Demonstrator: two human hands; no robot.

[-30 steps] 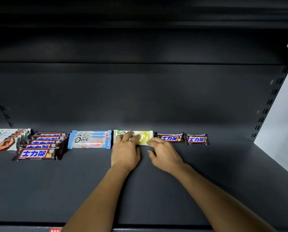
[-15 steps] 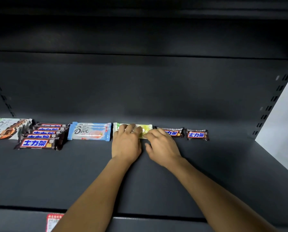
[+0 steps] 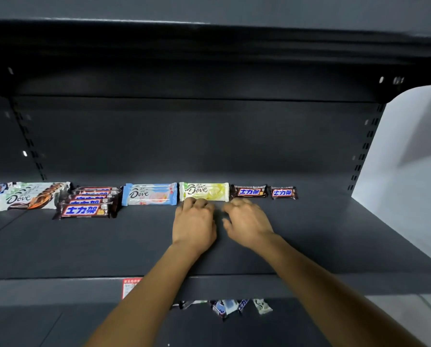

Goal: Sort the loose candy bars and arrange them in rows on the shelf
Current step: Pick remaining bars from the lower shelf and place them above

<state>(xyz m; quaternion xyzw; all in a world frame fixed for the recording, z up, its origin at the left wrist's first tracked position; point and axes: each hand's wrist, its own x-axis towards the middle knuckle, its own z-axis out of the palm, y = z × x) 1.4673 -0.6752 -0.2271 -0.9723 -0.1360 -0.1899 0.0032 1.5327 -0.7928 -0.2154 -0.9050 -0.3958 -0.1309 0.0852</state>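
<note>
Left hand (image 3: 194, 224) and right hand (image 3: 247, 224) loosely curled, empty, just before yellow-green Dove bar (image 3: 204, 191), shelf (image 3: 334, 234) stretching rightward

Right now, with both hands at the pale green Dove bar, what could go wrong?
1. The left hand and right hand sit at the front edge of the green Dove bar; an uneven push could skew it into the blue Dove bar or the nearest small Snickers bar.
2. The Snickers stack is fanned forward; a bump might scatter it.

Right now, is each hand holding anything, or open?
Left hand: open, touching the front edge of the yellow-green Dove bar.
Right hand: open, loosely curled, holding nothing.
</note>
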